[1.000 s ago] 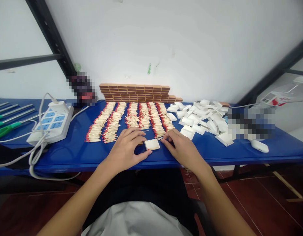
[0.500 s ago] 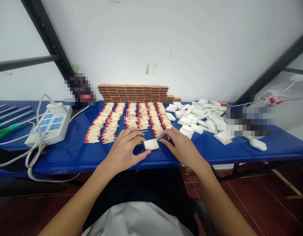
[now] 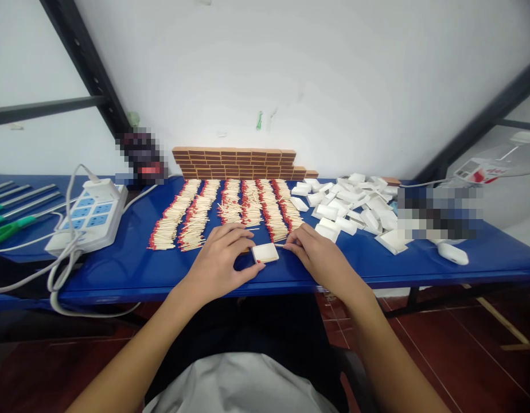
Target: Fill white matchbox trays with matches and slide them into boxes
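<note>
A small white matchbox tray [image 3: 265, 253] lies on the blue table [image 3: 131, 269] near its front edge. My left hand [image 3: 219, 261] curls around the tray's left side, thumb and fingers touching it. Just right of the tray, my right hand [image 3: 319, 255] pinches a few matches [image 3: 280, 245] at their ends. Rows of red-tipped matches [image 3: 230, 209] lie right behind both hands.
A heap of empty white trays [image 3: 355, 206] lies at the right. Brown matchbox sleeves [image 3: 239, 163] are stacked against the wall. A white power strip [image 3: 89, 215] with cables and green-handled tools [image 3: 11, 226] sit at the left; a white earbud case [image 3: 452, 253] at the right.
My right hand has shifted slightly beside the tray with its pinched matches. My left hand and the tray have stayed put.
</note>
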`<state>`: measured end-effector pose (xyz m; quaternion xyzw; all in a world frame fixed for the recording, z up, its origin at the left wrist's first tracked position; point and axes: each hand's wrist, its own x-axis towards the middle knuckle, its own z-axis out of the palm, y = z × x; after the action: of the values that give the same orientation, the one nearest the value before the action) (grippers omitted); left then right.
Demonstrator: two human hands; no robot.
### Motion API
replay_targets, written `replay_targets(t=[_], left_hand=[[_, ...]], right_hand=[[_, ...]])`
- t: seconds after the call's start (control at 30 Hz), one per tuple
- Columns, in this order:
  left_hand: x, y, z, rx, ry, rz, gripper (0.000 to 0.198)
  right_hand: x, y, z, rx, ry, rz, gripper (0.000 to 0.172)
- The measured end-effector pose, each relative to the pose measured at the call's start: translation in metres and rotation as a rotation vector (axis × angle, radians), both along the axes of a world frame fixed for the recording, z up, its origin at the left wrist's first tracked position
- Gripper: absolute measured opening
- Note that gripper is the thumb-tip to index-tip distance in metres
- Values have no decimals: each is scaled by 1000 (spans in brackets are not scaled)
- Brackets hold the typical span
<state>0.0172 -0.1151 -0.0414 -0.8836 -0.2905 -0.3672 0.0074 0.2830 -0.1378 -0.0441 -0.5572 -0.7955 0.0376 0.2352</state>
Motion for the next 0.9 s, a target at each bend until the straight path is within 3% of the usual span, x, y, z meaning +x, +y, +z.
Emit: replay_targets(t=[0.23,0.43,0.57,0.73,0.9], left_hand=[[0,0,0,3,-12,-14,20],[0,0,-1,-8,-8,-14,18],[0,1,-2,0,-11,-15,18],[0,0,-1,-25,-6,-10,19],[0,-1,1,-38,-4,-18,18]], right_hand=[[-8,-17,16,149,-49,15,15],[-25,-10,4,169,-133,76,15],[-29,-8,2,132,-34,151,20],[-13,-6,9,165,196,92,17],[8,4,2,93,203,64,18]])
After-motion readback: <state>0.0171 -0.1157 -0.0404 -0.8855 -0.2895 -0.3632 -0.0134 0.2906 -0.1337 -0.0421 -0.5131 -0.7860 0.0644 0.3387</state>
